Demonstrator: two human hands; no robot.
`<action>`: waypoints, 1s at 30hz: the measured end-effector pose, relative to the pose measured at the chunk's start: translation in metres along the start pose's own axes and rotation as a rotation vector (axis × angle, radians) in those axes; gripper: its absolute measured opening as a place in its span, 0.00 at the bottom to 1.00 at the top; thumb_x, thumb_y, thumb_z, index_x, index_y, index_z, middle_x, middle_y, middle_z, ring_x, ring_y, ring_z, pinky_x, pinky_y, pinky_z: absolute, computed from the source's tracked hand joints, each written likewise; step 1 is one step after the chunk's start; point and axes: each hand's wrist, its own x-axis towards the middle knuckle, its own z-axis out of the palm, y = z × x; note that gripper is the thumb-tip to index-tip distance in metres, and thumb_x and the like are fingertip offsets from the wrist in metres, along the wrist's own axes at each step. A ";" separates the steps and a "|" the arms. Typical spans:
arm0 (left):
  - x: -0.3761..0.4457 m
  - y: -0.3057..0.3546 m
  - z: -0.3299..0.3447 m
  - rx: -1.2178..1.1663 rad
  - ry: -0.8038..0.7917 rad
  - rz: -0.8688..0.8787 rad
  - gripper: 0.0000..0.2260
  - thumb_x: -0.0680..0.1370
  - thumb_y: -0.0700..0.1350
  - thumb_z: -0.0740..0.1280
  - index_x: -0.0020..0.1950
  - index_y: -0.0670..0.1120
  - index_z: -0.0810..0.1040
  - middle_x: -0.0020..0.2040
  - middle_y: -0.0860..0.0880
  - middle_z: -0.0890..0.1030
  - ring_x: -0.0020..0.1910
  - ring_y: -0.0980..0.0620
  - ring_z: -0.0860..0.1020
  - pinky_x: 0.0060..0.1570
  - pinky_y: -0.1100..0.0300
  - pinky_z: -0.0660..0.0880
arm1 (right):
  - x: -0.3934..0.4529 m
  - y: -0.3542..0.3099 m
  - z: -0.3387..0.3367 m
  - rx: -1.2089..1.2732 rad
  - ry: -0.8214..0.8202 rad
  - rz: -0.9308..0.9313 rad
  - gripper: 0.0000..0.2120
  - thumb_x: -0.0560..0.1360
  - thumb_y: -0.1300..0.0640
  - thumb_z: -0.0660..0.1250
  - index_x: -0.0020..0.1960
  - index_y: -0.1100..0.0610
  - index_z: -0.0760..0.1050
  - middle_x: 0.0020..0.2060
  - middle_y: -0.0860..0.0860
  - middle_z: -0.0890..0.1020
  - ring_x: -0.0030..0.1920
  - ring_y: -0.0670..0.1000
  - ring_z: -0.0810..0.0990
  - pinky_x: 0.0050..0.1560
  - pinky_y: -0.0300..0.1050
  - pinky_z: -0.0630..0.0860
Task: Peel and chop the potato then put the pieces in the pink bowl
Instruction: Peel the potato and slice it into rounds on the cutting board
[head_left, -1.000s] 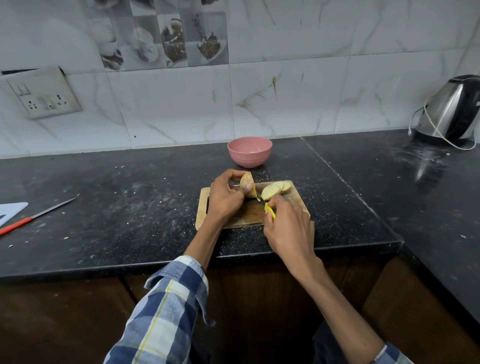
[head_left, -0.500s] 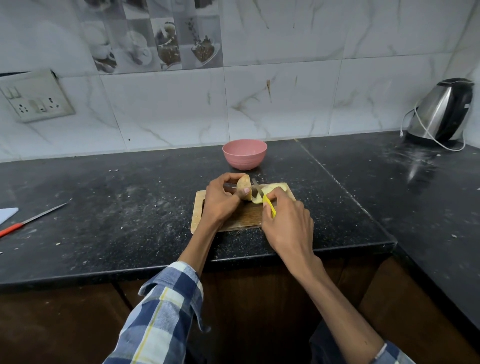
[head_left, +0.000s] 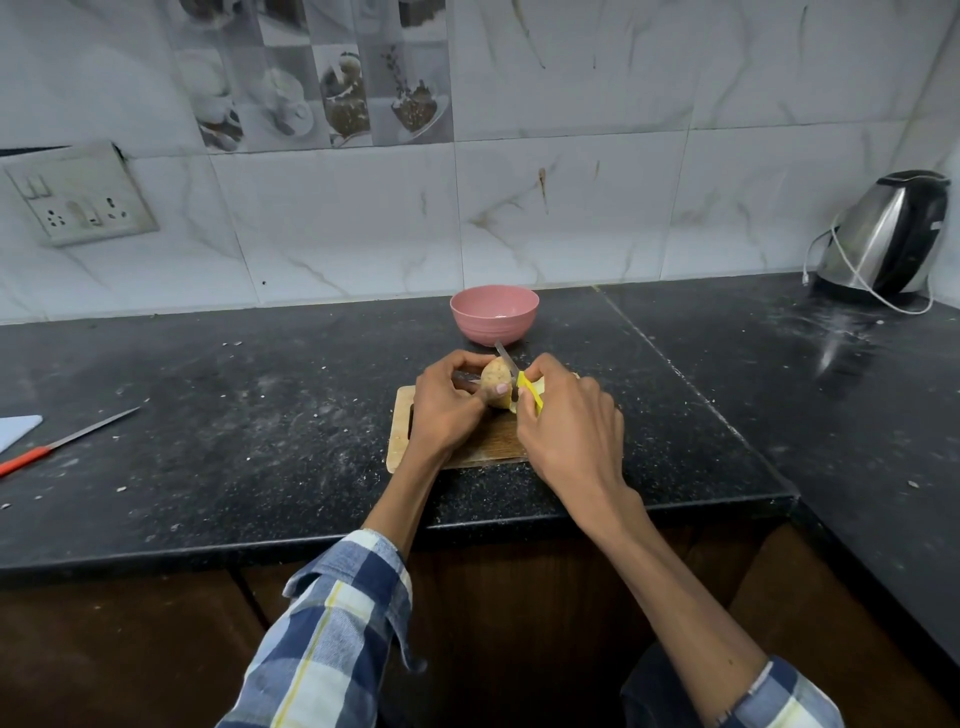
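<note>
A wooden cutting board (head_left: 402, 439) lies near the counter's front edge. My left hand (head_left: 447, 405) grips a brown-skinned potato piece (head_left: 495, 382) on the board, fingers curled over its top. My right hand (head_left: 569, 426) holds a knife with a yellow handle (head_left: 531, 393); its blade (head_left: 506, 358) points away from me along the right side of the potato. Pale cut slices are mostly hidden behind my right hand. The pink bowl (head_left: 494, 313) stands just behind the board, and it looks empty.
A second knife with a red handle (head_left: 62, 441) lies on the black counter (head_left: 260, 415) at the left, beside a pale blue object (head_left: 18, 428). A steel kettle (head_left: 888, 234) with a white cord stands at the back right. A wall socket (head_left: 78, 195) is at the left.
The knife has swung from pointing toward me beside the slices to standing against the potato's right side, blade tip toward the bowl. My right hand now covers the cut slices.
</note>
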 end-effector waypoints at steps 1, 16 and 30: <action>0.000 0.001 0.000 0.004 0.002 0.002 0.14 0.70 0.47 0.82 0.54 0.54 0.86 0.45 0.58 0.86 0.42 0.53 0.82 0.44 0.52 0.80 | 0.001 -0.001 0.000 -0.006 -0.004 0.001 0.07 0.81 0.52 0.66 0.58 0.50 0.74 0.46 0.54 0.83 0.48 0.59 0.82 0.40 0.51 0.72; 0.003 -0.003 0.001 -0.047 0.009 -0.032 0.12 0.70 0.44 0.82 0.52 0.53 0.87 0.38 0.58 0.85 0.30 0.65 0.75 0.39 0.59 0.73 | 0.001 -0.011 -0.003 -0.043 -0.096 0.048 0.09 0.82 0.54 0.64 0.61 0.52 0.74 0.52 0.55 0.82 0.54 0.60 0.80 0.44 0.51 0.68; 0.002 -0.003 0.002 -0.008 0.015 -0.034 0.14 0.71 0.43 0.80 0.55 0.53 0.87 0.44 0.56 0.87 0.33 0.59 0.76 0.40 0.57 0.77 | -0.001 -0.009 -0.002 -0.018 -0.088 0.068 0.09 0.81 0.54 0.65 0.60 0.52 0.75 0.51 0.55 0.83 0.53 0.60 0.81 0.44 0.52 0.73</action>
